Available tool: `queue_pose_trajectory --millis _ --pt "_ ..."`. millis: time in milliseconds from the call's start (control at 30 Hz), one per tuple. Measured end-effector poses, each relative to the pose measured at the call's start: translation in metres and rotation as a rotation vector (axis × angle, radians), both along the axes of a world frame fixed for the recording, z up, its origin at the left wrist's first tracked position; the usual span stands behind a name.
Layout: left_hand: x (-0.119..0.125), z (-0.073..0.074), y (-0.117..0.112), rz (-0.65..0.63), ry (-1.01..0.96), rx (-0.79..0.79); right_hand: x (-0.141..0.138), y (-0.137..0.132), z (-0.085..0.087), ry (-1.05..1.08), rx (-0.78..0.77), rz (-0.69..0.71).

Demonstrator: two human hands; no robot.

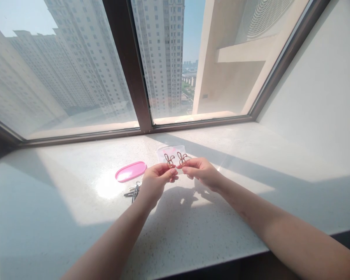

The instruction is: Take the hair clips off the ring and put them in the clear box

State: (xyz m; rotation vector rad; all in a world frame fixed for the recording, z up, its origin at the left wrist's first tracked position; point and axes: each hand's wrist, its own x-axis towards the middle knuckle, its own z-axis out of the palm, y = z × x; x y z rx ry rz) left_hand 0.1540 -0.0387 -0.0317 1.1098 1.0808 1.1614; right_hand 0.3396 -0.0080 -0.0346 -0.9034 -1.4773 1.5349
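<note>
Speckled white stone makes up the windowsill (192,229), and from where I stand its near edge slants up toward the right, under the right forearm. Wide sill stretches past the right hand (204,172) to a white wall (323,97); on the other side, a pink oval tray or lid (131,171) and some small dark and metallic pieces (135,190) sit close by the left hand (154,181).

Sun falls in bright patches and hard shadows through a brown window frame (130,66), with tall buildings (163,50) outside.

Both hands pinch between thumb and fingers: the left one grips a gold-brown wire rabbit (169,158), the right its twin (181,158). They stand side by side, apart, long axes roughly upright, ears up, one ear of each curling rightward. Behind them lies a clear plastic container (161,154).
</note>
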Motion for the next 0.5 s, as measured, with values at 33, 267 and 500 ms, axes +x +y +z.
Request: queue_pose_trajectory --millis 33,267,500 --pt "0.0 0.0001 -0.0004 -0.003 0.004 0.001 -0.0001 -0.0003 0.0011 0.001 -0.005 -0.007" --pt "0.0009 0.0005 0.0001 -0.018 0.019 0.003 0.0003 -0.001 0.0061 -0.016 -0.015 0.005" --pt "0.0023 0.0001 -0.0007 -0.014 0.046 0.01 0.0011 0.0001 0.003 -0.03 -0.005 0.002"
